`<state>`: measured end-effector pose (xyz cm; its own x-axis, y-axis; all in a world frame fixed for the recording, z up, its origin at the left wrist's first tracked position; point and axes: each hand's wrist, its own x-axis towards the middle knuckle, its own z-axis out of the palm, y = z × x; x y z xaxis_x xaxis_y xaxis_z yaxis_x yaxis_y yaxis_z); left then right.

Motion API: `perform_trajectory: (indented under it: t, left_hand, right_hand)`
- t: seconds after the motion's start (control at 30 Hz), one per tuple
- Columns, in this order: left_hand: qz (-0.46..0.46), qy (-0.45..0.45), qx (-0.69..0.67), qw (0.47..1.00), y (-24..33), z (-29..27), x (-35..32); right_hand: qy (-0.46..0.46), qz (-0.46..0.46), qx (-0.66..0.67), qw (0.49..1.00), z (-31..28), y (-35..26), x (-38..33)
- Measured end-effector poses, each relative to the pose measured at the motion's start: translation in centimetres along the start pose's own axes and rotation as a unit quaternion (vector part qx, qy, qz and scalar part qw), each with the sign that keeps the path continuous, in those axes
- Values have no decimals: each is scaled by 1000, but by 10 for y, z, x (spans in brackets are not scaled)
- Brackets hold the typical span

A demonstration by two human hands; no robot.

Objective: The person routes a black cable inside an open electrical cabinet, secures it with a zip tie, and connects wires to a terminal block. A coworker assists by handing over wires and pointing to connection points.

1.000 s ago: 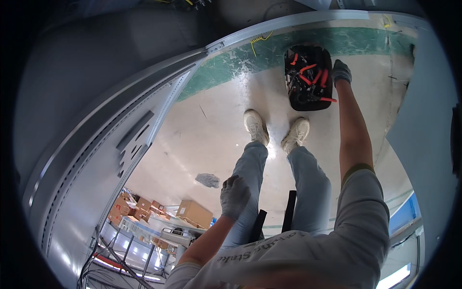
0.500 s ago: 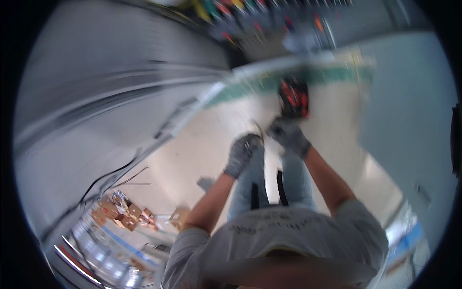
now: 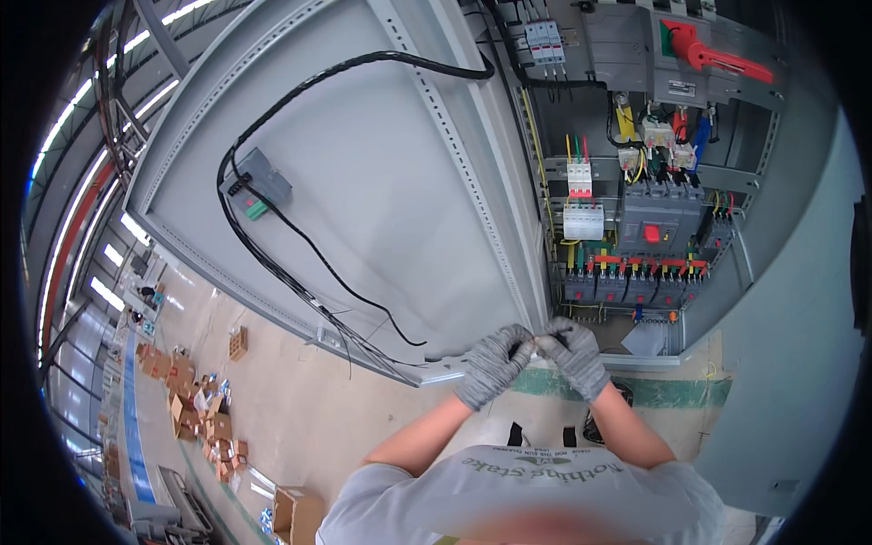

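Note:
My left hand (image 3: 495, 368) and my right hand (image 3: 576, 356), both in grey knitted gloves, meet fingertip to fingertip at the cabinet's lower front edge. The fingers of each are closed in a pinch; whatever lies between them is too small to make out. Behind them stands an electrical cabinet, its large grey door (image 3: 363, 154) swung out to the left. A black cable bundle (image 3: 229, 173) loops down the door past a grey device (image 3: 262, 186), and its loose wire ends (image 3: 377, 359) hang left of my left hand. A row of small breakers (image 3: 636, 289) sits above my right hand.
Inside the cabinet are a larger breaker (image 3: 660, 222) and a switch with a red handle (image 3: 727, 62). A grey side panel (image 3: 795, 300) rises on the right. Cardboard boxes (image 3: 295, 513) stand on the floor at lower left. A black object (image 3: 595, 427) shows partly beside my right forearm.
My view has swung up from the floor to the open cabinet. My hands, formerly low over my legs with a thin curved piece near the left one, are now together at the cabinet's lower edge.

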<state>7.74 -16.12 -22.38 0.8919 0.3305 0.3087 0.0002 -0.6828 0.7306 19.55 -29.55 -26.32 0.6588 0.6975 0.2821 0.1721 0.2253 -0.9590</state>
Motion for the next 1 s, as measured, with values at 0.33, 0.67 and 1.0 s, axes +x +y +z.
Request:
perform_trajectory:
  t: [0.33,0.67,1.0]
  left_hand:
    - [109,66,48,991,26,-129,41]
    - [238,356,24,903,72,-206,117]
    - [378,421,272,778,109,-227,222]
  right_hand:
    - [-31,-100,48,993,52,-95,81]
    - [102,-400,129,902,22,-198,177]
    - [104,-446,148,877,32,-252,252]
